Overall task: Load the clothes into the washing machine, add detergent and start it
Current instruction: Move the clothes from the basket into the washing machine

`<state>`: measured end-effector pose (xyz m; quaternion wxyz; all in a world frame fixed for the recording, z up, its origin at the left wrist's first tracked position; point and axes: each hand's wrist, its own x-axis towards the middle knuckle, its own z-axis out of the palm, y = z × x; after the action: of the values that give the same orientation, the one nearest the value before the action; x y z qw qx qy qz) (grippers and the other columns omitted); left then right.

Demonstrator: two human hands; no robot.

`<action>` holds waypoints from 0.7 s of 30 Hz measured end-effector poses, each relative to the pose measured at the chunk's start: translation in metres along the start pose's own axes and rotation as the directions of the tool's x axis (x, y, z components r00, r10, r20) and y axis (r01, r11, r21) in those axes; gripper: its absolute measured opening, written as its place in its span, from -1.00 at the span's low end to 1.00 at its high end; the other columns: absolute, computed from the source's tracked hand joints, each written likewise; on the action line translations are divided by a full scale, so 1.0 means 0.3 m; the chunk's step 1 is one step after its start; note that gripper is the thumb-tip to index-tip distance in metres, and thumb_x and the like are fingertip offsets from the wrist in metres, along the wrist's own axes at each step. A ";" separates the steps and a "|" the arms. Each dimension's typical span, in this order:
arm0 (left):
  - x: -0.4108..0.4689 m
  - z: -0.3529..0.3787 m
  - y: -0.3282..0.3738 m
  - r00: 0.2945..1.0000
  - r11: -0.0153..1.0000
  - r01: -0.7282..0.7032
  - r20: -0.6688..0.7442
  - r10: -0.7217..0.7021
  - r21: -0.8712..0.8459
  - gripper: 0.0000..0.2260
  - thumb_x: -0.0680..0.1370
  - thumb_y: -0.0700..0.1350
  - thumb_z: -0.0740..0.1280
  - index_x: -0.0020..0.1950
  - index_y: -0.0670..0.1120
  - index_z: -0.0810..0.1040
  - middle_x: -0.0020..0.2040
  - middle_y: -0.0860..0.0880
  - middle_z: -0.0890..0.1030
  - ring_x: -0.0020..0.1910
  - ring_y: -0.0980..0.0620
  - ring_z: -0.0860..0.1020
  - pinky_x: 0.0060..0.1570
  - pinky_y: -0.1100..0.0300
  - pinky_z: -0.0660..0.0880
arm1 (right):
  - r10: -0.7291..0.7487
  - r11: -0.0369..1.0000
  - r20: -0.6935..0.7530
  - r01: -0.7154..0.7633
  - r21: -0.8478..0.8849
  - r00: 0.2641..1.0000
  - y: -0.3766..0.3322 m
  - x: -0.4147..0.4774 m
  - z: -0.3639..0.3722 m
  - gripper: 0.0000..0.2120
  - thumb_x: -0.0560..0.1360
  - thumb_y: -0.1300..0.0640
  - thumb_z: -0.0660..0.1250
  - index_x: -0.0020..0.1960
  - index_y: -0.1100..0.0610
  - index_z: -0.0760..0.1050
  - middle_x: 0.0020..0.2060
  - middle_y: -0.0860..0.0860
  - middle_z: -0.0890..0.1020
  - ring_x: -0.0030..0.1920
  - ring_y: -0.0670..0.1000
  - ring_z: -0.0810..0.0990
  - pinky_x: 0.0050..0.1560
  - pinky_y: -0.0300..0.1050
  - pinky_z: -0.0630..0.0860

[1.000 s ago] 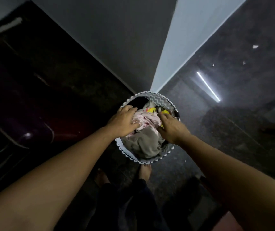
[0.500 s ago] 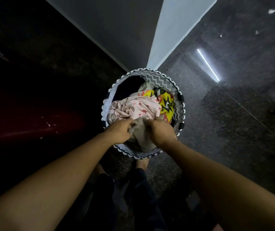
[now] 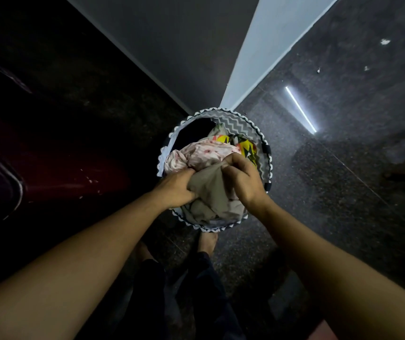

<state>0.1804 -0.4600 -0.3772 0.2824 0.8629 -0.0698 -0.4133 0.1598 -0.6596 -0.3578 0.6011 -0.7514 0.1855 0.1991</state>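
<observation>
A round laundry basket (image 3: 243, 120) with a grey zigzag pattern stands on the dark floor in front of me, full of clothes. A beige garment (image 3: 211, 197) lies at its near side. My left hand (image 3: 175, 186) grips this garment on the left, and my right hand (image 3: 242, 177) pinches a fold of it on the right. Behind it lie a pink spotted garment (image 3: 201, 153) and a yellow patterned piece (image 3: 247, 149). No washing machine or detergent can be made out.
A dark red, glossy object (image 3: 56, 173) fills the dim left side. A white wall corner (image 3: 265, 45) rises behind the basket. The polished dark floor (image 3: 331, 192) spreads to the right. My bare feet (image 3: 207, 241) stand just before the basket.
Both hands have closed on the beige garment and bunched it upward at the basket's near side. One second ago they rested on top of the pile. The view has tilted.
</observation>
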 end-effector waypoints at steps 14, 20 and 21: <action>-0.024 -0.054 0.168 0.979 0.530 -0.081 -0.166 -0.115 -0.844 -0.83 0.58 -0.24 0.33 -0.10 0.00 0.65 -0.20 0.09 0.70 -0.18 0.14 0.65 -0.16 0.27 0.53 | 0.050 0.971 -0.171 -0.087 -0.221 0.984 0.036 0.094 -0.197 -0.68 0.45 -0.20 0.33 -0.17 0.07 0.49 -0.29 0.06 0.61 -0.26 0.03 0.55 -0.21 0.13 0.54; -0.054 -0.111 0.219 0.998 0.141 -0.042 -0.049 -0.046 -0.989 -0.74 0.62 -0.10 0.27 0.24 -0.17 0.58 0.11 -0.19 0.64 0.06 -0.11 0.61 0.21 -0.01 0.49 | -0.138 0.972 0.088 0.152 -0.181 0.986 -0.021 -0.009 -0.097 -0.41 0.52 -0.27 0.35 0.46 -0.04 0.37 0.28 -0.04 0.56 0.21 -0.14 0.56 0.10 -0.30 0.51; -0.057 -0.124 0.228 0.999 0.095 -0.041 -0.043 -0.026 -0.995 -0.67 0.62 -0.06 0.27 0.31 -0.21 0.55 0.19 -0.24 0.61 0.12 -0.14 0.59 0.26 -0.06 0.46 | -0.220 0.912 0.134 0.253 -0.324 0.966 -0.013 -0.018 -0.088 -0.35 0.51 -0.30 0.34 0.49 -0.04 0.33 0.33 -0.04 0.52 0.28 -0.11 0.51 0.18 -0.25 0.48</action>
<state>0.2050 -0.4948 -0.3099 0.7931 0.4581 0.2288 -0.3298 0.1591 -0.6845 -0.3465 0.4910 -0.8500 0.0275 0.1889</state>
